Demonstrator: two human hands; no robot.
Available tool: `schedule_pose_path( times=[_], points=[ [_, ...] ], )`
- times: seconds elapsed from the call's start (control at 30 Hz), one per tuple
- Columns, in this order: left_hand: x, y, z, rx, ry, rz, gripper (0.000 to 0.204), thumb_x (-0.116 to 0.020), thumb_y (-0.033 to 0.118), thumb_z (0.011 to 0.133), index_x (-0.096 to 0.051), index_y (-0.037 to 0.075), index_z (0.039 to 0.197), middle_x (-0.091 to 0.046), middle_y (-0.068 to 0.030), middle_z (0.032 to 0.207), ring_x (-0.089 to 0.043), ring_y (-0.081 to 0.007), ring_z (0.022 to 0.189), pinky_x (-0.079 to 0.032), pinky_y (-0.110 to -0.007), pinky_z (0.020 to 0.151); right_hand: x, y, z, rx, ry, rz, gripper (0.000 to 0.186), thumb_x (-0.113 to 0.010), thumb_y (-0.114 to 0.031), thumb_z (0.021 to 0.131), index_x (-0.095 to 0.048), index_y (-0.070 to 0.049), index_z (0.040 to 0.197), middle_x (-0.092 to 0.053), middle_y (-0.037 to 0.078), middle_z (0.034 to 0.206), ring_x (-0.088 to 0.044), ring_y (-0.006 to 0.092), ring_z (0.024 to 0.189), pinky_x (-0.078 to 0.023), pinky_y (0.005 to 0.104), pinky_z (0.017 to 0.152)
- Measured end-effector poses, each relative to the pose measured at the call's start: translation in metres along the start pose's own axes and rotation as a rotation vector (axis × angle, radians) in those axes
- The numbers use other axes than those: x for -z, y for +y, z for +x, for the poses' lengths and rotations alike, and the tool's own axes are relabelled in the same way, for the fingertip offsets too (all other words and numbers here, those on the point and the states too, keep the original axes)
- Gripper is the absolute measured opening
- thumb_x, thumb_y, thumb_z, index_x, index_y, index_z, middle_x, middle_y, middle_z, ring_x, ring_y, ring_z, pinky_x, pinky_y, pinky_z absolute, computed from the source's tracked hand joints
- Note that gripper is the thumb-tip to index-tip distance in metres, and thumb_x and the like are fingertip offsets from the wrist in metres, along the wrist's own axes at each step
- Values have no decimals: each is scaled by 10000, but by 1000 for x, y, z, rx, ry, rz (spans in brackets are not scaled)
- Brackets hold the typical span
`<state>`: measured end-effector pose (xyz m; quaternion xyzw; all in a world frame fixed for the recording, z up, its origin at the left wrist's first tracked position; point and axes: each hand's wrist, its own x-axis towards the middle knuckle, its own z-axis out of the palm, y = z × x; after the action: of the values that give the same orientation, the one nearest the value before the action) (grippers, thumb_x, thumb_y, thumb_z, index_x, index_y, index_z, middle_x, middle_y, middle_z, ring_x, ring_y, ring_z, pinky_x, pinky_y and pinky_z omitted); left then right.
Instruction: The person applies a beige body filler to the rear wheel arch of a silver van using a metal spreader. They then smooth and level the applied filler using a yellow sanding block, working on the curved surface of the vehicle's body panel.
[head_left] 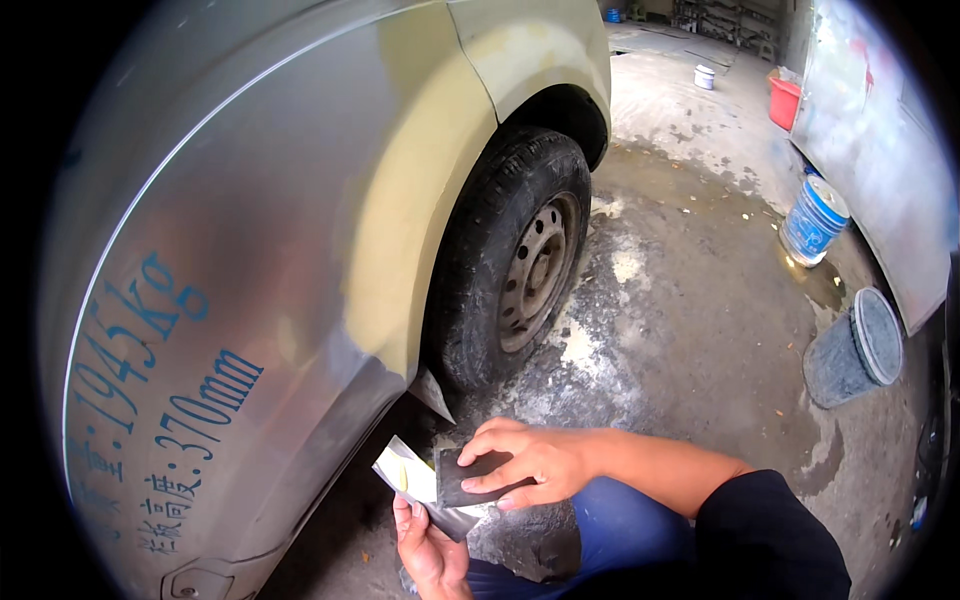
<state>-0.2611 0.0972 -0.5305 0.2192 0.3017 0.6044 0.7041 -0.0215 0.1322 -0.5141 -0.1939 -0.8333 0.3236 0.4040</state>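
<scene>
My left hand (430,550) pinches the lower edge of a thin, stiff-looking sheet (415,475), grey with a pale white-yellow patch on its face, perhaps sandpaper. Over that sheet, my right hand (530,465) grips a flat dark block (452,480), fingers spread across its top. The block overlaps the sheet, hiding part of it. Both hands are low, in front of my bent knees. Just ahead stands a grey vehicle's side panel (260,200), with a pale yellow coated band (390,260) around the wheel arch. A black tyre (480,270) sits in the arch.
Wet, stained concrete floor (690,330) with whitish powder lies beside the wheel. To the right are a grey bucket (840,355), a blue-and-white pail (812,225) and a red bucket (784,103). A pale panel (885,140) leans there; a small white tub (704,77) is farther off.
</scene>
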Motion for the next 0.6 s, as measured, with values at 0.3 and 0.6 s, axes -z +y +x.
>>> schedule_pose_path(
  times=[0.3, 0.6],
  points=[
    [1, 9, -2, -5, -44, -67, 469, -518, 47, 941, -399, 76, 1393, -555, -128, 1335, -582, -253, 1192, -519, -427, 975, 113, 24, 35, -125, 566, -845, 514, -648, -214, 843, -538, -79, 1326, -446, 159, 1365, -438, 396, 1159, -385, 485, 1027],
    [10, -3, -7, 16, 35, 6, 478, -505, 54, 951, -388, 84, 1413, -536, -131, 1366, -570, -256, 1210, -494, -438, 1004, 190, 35, 97, -403, 957, -968, 487, -549, -275, 936, -491, -96, 1384, -368, 197, 1436, -414, 446, 1199, -414, 523, 1013]
  ],
)
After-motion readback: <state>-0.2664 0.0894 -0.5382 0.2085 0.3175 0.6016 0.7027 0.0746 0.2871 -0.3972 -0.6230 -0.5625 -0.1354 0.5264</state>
